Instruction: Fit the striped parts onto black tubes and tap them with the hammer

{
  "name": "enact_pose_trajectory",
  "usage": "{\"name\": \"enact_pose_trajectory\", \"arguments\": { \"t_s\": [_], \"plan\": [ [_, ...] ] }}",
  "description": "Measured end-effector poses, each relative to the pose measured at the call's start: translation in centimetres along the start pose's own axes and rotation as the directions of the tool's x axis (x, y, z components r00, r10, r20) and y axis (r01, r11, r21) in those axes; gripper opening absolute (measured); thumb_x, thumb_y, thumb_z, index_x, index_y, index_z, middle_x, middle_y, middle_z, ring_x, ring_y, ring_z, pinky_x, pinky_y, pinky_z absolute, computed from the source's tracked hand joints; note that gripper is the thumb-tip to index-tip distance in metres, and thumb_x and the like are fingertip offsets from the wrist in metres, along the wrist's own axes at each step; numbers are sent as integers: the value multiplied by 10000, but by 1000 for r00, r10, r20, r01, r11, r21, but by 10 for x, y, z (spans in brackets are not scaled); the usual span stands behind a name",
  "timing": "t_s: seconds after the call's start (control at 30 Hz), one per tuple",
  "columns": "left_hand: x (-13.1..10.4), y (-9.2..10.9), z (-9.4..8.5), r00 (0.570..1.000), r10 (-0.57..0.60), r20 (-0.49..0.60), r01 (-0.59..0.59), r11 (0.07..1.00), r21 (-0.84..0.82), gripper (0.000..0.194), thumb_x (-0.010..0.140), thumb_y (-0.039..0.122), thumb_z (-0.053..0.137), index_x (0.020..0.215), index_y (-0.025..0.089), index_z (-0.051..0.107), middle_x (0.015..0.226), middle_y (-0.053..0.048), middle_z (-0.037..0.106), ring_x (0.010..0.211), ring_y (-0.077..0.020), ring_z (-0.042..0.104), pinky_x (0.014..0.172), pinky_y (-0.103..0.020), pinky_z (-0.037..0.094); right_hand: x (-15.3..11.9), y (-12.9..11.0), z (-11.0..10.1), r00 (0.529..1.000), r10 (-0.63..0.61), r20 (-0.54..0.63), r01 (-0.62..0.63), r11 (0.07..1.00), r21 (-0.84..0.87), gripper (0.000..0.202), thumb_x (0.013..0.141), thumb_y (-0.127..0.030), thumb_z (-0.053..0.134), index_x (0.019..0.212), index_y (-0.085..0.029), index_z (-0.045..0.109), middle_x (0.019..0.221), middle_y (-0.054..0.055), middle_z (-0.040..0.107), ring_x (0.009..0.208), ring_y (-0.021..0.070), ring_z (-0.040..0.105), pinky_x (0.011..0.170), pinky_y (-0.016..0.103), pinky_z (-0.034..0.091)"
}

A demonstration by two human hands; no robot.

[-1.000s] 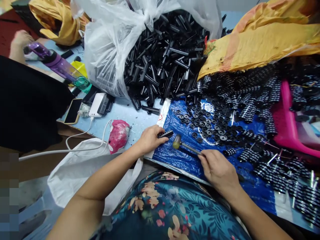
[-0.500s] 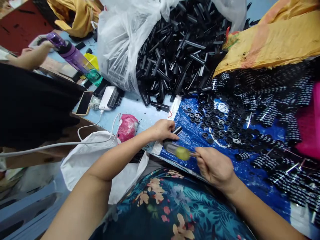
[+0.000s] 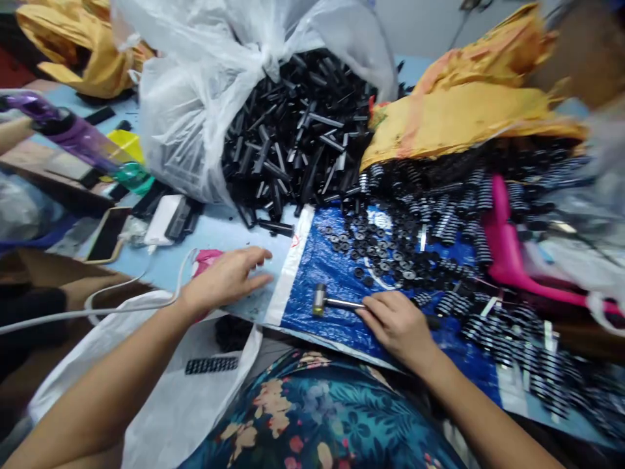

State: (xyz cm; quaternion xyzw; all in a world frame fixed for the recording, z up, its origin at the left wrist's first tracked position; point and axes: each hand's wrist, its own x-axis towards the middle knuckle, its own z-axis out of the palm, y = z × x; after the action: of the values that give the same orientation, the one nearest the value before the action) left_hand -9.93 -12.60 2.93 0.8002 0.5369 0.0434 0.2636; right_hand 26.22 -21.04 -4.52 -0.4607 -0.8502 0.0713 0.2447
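Hammer lies on the blue sheet, my right hand closed on its handle. My left hand is open and empty, fingers spread on the table beside the pink bundle. Black tubes fill the bag; washers lie loose. By my judgement, most parts remain unassembled.

A small hammer lies on a tarp at the table's near edge, held by the right hand. The left hand hovers left of the tarp. Washers lie farther back on the tarp; behind them, tubes spill from a bag. A phone lies far left.
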Motion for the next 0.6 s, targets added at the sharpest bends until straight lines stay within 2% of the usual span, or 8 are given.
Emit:
{"name": "enact_pose_trajectory", "arguments": {
  "t_s": [0.07,0.2,0.27,0.33,0.4,0.47,0.53,0.6],
  "plan": [
    [32,0,14,974,21,-226,27,979,204,299,878,259,572,1155,181,653,1107,-130,693,1024,-289,610,850,-373,438,9,2,-1,999,19,32,-20,999,41,160,959,-357,618,998,-223,697,962,77,719,873,230,679,786,378,560],
    [83,2,32,946,72,-316,78,895,439,144,895,194,508,839,192,641,915,-124,691,952,-304,572,786,-399,394,19,39,-24,979,186,-87,-186,983,7,233,1011,-370,505,1099,-212,652,976,72,726,869,209,698,801,337,555],
    [90,3,32,916,131,-380,68,882,466,164,906,198,504,765,200,588,870,-92,673,901,-267,557,774,-378,375,24,70,-40,908,367,-203,-393,914,-103,273,1028,-330,428,1134,-164,618,943,106,717,822,234,699,768,361,542],
    [89,11,31,876,190,-443,29,896,443,181,914,210,500,736,204,534,854,-66,643,846,-227,537,771,-356,370,36,101,-54,778,582,-238,-628,735,-255,298,1016,-317,422,1187,-124,572,945,143,711,822,271,700,756,381,523],
    [83,27,34,860,206,-466,-46,942,333,230,925,234,484,697,209,472,801,-46,592,757,-191,505,729,-331,366,54,124,-61,663,733,-151,-721,572,-390,318,1007,-279,409,1230,-83,523,966,195,704,866,306,699,779,403,507],
    [77,47,44,870,167,-464,-121,984,127,283,930,277,490,662,211,427,719,-21,520,665,-162,457,664,-310,350,74,139,-62,585,809,-57,-733,497,-464,320,984,-243,435,1231,-51,497,968,238,694,907,332,693,795,417,497],
    [71,63,59,903,43,-427,-119,981,-153,308,933,333,513,664,208,430,662,7,466,605,-138,420,611,-292,331,87,147,-60,552,833,-18,-734,476,-484,328,960,-227,471,1225,-35,487,970,258,687,928,343,686,801,418,492],
    [64,72,74,923,-135,-361,-63,870,-488,265,919,389,556,743,209,475,640,32,464,578,-121,421,575,-264,331,89,150,-57,553,833,-24,-737,475,-480,352,953,-238,484,1234,-26,482,975,264,683,927,343,684,807,421,489]
  ]
}}
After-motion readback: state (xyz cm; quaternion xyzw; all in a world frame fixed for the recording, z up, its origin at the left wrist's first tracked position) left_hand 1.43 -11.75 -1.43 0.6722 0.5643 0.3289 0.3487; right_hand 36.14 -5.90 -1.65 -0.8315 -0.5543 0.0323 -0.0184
